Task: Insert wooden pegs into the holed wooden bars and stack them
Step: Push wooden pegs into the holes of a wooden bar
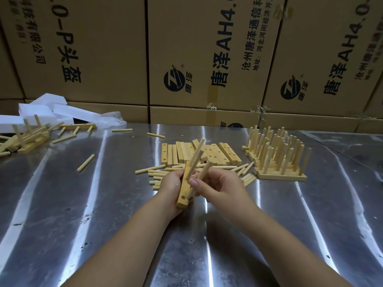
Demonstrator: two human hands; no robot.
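Shiny sheet-metal table (83,204) fills the foreground, both forearms reaching in over it. Just past the hands, loose pegs (157,172) lie scattered, and the hands and their work hide part of that scatter. Behind them sits a pile of holed bars (207,152), lying flat side by side. To its right stands the finished stack (275,160), its pegs bristling upright. Off to the left, a lone peg (85,163) lies by itself, and further back a jumbled heap of pegged bars (27,137) rests by white foam blocks (41,109). Printed cardboard boxes (103,48) wall off the back.

Now the grip: the left hand (169,188) has its fingers wrapped round the held bar (183,195), tilted up off the table, with a seated peg (196,154) jutting from it. The right hand (219,186) pinches a second peg (204,170) between thumb and fingers, its lower end down at the bar's near end, just beside an open hole.
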